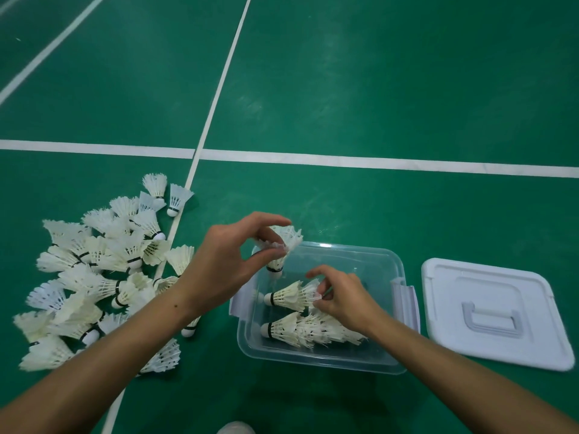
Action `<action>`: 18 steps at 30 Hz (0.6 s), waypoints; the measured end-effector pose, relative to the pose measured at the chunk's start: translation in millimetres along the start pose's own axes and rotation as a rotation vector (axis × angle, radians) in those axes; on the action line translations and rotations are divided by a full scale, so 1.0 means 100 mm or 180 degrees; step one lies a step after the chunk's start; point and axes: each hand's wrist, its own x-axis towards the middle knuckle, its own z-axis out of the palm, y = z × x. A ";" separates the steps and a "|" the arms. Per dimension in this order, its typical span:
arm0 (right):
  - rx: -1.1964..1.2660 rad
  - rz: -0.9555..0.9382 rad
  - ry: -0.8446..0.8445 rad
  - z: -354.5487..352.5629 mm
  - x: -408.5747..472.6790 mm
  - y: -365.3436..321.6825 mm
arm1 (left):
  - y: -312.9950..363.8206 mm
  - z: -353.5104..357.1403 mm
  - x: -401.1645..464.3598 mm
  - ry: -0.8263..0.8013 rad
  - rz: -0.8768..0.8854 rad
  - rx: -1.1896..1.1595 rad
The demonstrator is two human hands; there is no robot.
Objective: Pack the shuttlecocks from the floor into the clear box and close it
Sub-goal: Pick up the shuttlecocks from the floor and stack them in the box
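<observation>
A: On the green floor [344, 89] at far left, what count for the loose pile of shuttlecocks [94, 277]?

B: Too tangled for an exact count; well over a dozen, lying on their sides across a white line [200, 142]. Two sit apart at the pile's far tip.

A: Left hand [225, 264]?

B: Raised over the box's far left corner, thumb and fingers pinched on the feathers of one shuttlecock [283, 245], cork pointing down. It hangs just above the rim, not yet inside.

A: Box [316, 361]?

B: One clear box, open, on the floor just right of the pile. One latch flap on each short side, two in all, both folded outward. Inside lie two rows of nested shuttlecocks, corks to the left: far row [289, 297] and near row [300, 330]. How many are nested in each row I cannot tell.

A: Right hand [341, 300]?

B: Inside the box, fingertips closed on the feather end of the far row.

A: Farthest right?

B: One white lid [498, 314], flat on the floor beside the box, handle up, apart from it.
</observation>
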 end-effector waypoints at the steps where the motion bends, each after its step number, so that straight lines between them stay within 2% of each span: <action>1: -0.0010 0.0009 -0.0037 0.04 0.03 -0.01 | -0.01 0.01 0.00 -0.0060 0.0033 0.0013; 8: -0.0101 0.0107 -0.0179 0.03 0.03 -0.07 | -0.06 0.14 -0.02 -0.0775 0.0165 0.0108; 11: 0.0002 0.0076 0.0253 -0.22 -0.17 -0.14 | -0.06 0.20 -0.01 -0.0922 0.0158 0.0227; 14: 0.0330 -0.0347 0.0867 -0.41 -0.44 -0.23 | -0.06 0.25 0.05 -0.1264 0.0129 0.0410; 18: 0.0052 -0.0971 0.0945 -0.41 -0.63 -0.29 | -0.03 0.40 0.17 -0.1674 0.0158 0.0342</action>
